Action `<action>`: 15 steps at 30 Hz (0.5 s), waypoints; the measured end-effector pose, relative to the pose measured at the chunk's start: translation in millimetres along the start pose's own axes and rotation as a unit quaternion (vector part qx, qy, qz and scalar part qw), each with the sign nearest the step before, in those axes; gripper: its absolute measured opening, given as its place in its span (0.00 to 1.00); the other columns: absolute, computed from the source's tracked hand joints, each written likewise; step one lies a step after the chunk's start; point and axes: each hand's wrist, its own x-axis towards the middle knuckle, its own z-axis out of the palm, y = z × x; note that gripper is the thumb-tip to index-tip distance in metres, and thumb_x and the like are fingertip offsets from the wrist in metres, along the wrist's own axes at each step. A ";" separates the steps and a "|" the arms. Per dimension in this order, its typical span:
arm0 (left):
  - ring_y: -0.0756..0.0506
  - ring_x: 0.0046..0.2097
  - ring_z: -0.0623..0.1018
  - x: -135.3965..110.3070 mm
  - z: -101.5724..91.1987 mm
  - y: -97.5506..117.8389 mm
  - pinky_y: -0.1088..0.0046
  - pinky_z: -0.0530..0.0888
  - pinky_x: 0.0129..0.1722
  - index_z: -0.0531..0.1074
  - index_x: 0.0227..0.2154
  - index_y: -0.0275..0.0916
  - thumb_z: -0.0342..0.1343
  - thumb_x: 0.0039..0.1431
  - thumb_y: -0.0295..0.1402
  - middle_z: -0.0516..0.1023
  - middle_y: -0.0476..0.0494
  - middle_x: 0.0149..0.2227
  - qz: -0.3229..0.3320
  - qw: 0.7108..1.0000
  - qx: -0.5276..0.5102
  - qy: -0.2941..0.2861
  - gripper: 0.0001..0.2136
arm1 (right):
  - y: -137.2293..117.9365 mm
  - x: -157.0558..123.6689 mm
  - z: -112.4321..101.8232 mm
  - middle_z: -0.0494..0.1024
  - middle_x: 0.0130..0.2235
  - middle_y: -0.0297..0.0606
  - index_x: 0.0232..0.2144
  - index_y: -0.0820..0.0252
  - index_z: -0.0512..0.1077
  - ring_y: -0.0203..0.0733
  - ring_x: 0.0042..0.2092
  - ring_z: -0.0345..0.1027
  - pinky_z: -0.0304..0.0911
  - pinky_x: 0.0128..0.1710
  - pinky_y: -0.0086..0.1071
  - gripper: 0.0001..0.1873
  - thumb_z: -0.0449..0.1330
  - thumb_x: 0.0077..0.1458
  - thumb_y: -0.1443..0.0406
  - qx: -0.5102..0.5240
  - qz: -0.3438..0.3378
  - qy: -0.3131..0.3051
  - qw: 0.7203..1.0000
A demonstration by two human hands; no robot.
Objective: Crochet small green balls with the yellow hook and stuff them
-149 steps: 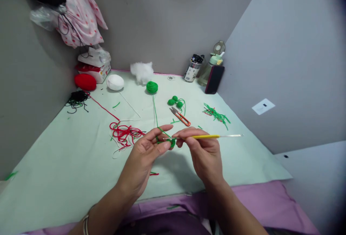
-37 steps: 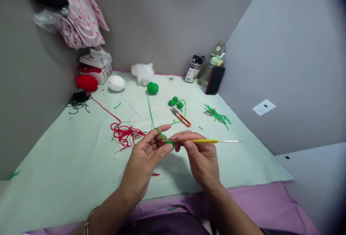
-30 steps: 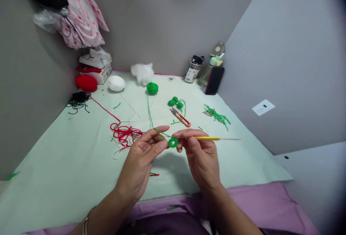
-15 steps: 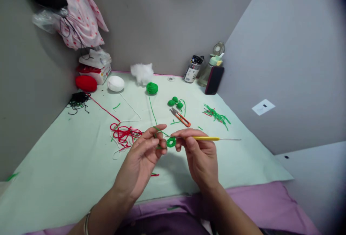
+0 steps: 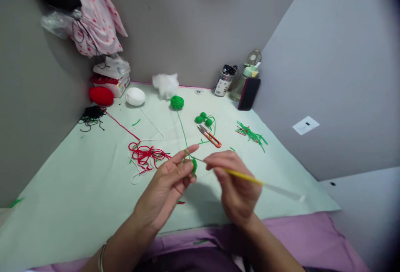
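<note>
Between the thumb and fingers of my left hand [image 5: 170, 178] is a small green crochet piece [image 5: 194, 165], partly hidden by the thumb. Green yarn [image 5: 182, 127] runs over my left index finger and back to a green yarn ball [image 5: 177, 102]. My right hand [image 5: 236, 184] grips a crochet hook [image 5: 242, 175] by its yellow handle. The hook's thin metal tip points left and meets the yarn at the piece's upper edge; its other end is blurred. Orange thread snips [image 5: 210, 136] lie just beyond my hands.
Small green crocheted balls [image 5: 203, 119] sit behind the snips. Tangled red yarn [image 5: 146, 155] lies left, green scraps [image 5: 251, 134] right. Along the back are red yarn [image 5: 101, 96], white yarn [image 5: 135, 96], white stuffing [image 5: 166, 85], a pen holder [image 5: 223, 82] and a phone [image 5: 249, 93].
My right hand has shifted slightly right, and the hook has tilted so its outer end points downward. The green piece has turned edge-on, with my left thumb now over it.
</note>
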 end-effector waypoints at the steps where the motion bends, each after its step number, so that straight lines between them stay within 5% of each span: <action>1: 0.55 0.31 0.71 0.4 -0.4 0.7 0.82 0.70 0.34 0.83 0.51 0.41 0.72 0.55 0.32 0.72 0.52 0.30 0.014 1.000 0.005 0.005 0.20 | 0.4 2.2 -1.1 0.81 0.38 0.39 0.45 0.52 0.82 0.41 0.38 0.74 0.71 0.36 0.37 0.12 0.59 0.68 0.70 0.061 0.048 0.013 0.997; 4: 0.54 0.34 0.73 -0.3 2.0 0.8 0.80 0.71 0.39 0.82 0.52 0.47 0.73 0.54 0.30 0.75 0.52 0.32 0.087 0.994 0.058 0.037 0.21 | 1.8 6.9 -0.5 0.78 0.33 0.37 0.41 0.54 0.82 0.39 0.33 0.71 0.67 0.33 0.35 0.09 0.60 0.68 0.66 0.204 0.136 0.015 0.969; 7: 0.52 0.38 0.74 -2.4 5.6 -1.8 0.78 0.71 0.45 0.80 0.54 0.52 0.73 0.53 0.30 0.77 0.53 0.34 0.132 0.984 0.098 0.063 0.25 | 3.2 6.1 4.8 0.78 0.35 0.36 0.41 0.52 0.83 0.38 0.35 0.70 0.66 0.35 0.35 0.09 0.62 0.68 0.65 0.232 0.146 -0.003 0.962; 15: 0.52 0.35 0.74 -1.2 6.9 -3.0 0.74 0.71 0.44 0.81 0.54 0.47 0.73 0.53 0.34 0.79 0.52 0.33 0.078 0.993 0.069 0.056 0.23 | 0.5 5.9 10.9 0.79 0.38 0.36 0.43 0.49 0.83 0.37 0.35 0.71 0.69 0.35 0.34 0.10 0.62 0.68 0.66 0.222 0.137 -0.006 0.965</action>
